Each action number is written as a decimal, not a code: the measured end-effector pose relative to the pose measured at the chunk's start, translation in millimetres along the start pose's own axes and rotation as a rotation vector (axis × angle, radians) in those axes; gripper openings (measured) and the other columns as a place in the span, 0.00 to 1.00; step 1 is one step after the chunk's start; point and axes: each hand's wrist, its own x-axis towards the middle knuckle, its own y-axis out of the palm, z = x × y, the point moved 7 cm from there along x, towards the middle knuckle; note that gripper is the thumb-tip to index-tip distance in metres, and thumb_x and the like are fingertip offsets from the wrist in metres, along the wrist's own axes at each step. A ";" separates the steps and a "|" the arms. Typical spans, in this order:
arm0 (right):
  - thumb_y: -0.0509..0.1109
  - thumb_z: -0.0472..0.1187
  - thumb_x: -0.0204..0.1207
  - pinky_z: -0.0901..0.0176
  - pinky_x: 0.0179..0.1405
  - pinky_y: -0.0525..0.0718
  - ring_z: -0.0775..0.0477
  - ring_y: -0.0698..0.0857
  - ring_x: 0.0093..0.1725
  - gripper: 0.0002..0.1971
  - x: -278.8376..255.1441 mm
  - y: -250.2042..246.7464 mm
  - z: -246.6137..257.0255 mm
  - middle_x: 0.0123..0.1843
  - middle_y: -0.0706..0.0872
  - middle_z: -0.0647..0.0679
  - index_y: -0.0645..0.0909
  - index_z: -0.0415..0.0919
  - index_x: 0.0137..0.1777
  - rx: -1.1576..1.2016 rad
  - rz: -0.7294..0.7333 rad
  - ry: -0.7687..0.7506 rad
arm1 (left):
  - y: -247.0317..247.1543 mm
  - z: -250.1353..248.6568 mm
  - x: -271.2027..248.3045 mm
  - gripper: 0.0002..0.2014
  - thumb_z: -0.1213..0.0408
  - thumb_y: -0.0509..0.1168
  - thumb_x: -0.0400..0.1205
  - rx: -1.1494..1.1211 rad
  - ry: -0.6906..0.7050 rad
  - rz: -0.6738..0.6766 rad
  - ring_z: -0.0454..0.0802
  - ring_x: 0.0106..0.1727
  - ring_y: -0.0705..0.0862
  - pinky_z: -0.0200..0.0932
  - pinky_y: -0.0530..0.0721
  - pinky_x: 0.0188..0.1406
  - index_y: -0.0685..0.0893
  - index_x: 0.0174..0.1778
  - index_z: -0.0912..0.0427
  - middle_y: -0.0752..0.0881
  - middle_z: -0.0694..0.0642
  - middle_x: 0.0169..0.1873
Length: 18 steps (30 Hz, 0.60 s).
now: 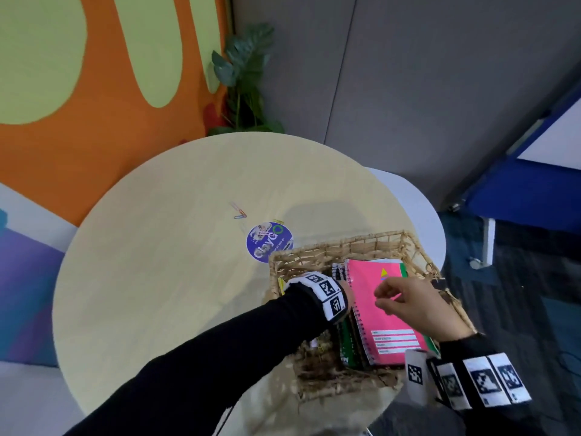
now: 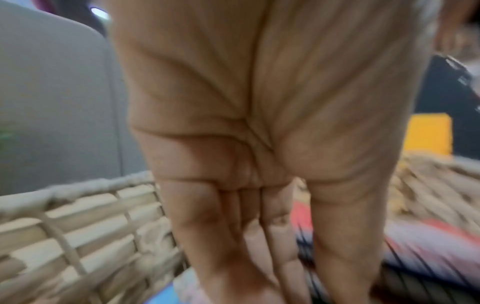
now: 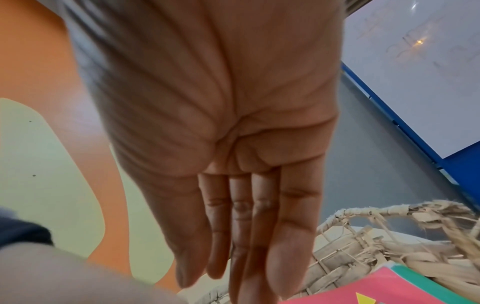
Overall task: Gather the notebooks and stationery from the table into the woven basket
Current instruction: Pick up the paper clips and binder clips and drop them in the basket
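Observation:
The woven basket (image 1: 345,243) stands on the right front part of the round table (image 1: 157,278). A pink spiral notebook (image 1: 386,328) lies in it on top of green notebooks (image 1: 347,344). My left hand (image 2: 259,277) reaches down inside the basket (image 2: 78,226) beside the spiral edges, fingers straight and holding nothing; in the head view the wrist band hides it. My right hand (image 1: 382,297) hovers just over the pink notebook (image 3: 389,288), its fingers (image 3: 285,257) extended and empty. Several coloured paper clips (image 1: 239,213) lie on the table beyond the basket.
A round blue sticker (image 1: 269,242) is on the tabletop by the basket's far left corner, with a small yellow clip (image 1: 278,221) just past it. A white table (image 1: 418,215) adjoins on the right. A potted plant (image 1: 245,83) stands behind, against the wall.

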 end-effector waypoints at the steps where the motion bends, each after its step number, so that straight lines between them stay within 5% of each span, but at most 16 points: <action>1: 0.73 0.40 0.74 0.61 0.41 0.87 0.57 0.87 0.37 0.04 3.7 0.4 0.5 0.39 0.87 0.56 0.83 0.50 0.42 -0.006 0.005 0.000 | -10.8 0.1 -6.9 0.09 0.65 0.66 0.78 0.018 0.017 -0.025 0.56 0.33 0.76 0.50 0.82 0.40 0.76 0.32 0.55 0.76 0.55 0.27; 4: 0.72 0.39 0.75 0.72 0.35 0.81 0.59 0.87 0.34 0.05 21.4 -0.9 9.3 0.36 0.88 0.56 0.83 0.50 0.41 -0.017 0.014 -0.026 | -56.7 28.1 -31.1 0.11 0.65 0.63 0.79 -0.156 0.015 -0.246 0.58 0.38 0.81 0.43 0.76 0.35 0.84 0.35 0.67 0.84 0.61 0.32; 6: 0.72 0.38 0.75 0.76 0.32 0.79 0.61 0.86 0.34 0.04 38.4 -4.0 22.2 0.36 0.88 0.56 0.85 0.47 0.41 -0.032 0.015 -0.062 | -88.4 63.3 -53.1 0.10 0.65 0.62 0.79 -0.315 0.024 -0.474 0.57 0.47 0.85 0.41 0.77 0.43 0.87 0.45 0.65 0.90 0.61 0.44; 9: 0.72 0.38 0.75 0.73 0.36 0.81 0.62 0.84 0.33 0.03 72.0 -10.0 47.4 0.35 0.88 0.55 0.86 0.45 0.42 -0.023 0.020 -0.111 | -101.8 141.3 -66.6 0.09 0.66 0.62 0.78 -0.476 -0.108 -0.690 0.55 0.49 0.86 0.42 0.79 0.48 0.87 0.46 0.63 0.91 0.58 0.47; 13: 0.70 0.38 0.75 0.65 0.37 0.80 0.54 0.86 0.35 0.03 135.3 -9.2 91.1 0.36 0.87 0.55 0.86 0.43 0.43 -0.047 0.060 -0.175 | -92.0 242.0 -69.0 0.08 0.68 0.63 0.78 -0.559 -0.336 -0.847 0.56 0.50 0.86 0.40 0.78 0.50 0.87 0.47 0.62 0.90 0.59 0.49; 18: 0.68 0.36 0.75 0.56 0.47 0.82 0.45 0.87 0.41 0.06 221.1 15.0 149.8 0.40 0.89 0.46 0.86 0.37 0.47 -0.162 0.137 -0.311 | -78.2 315.1 -51.1 0.07 0.66 0.65 0.79 -0.579 -0.500 -0.881 0.57 0.51 0.85 0.41 0.77 0.49 0.86 0.49 0.61 0.89 0.60 0.49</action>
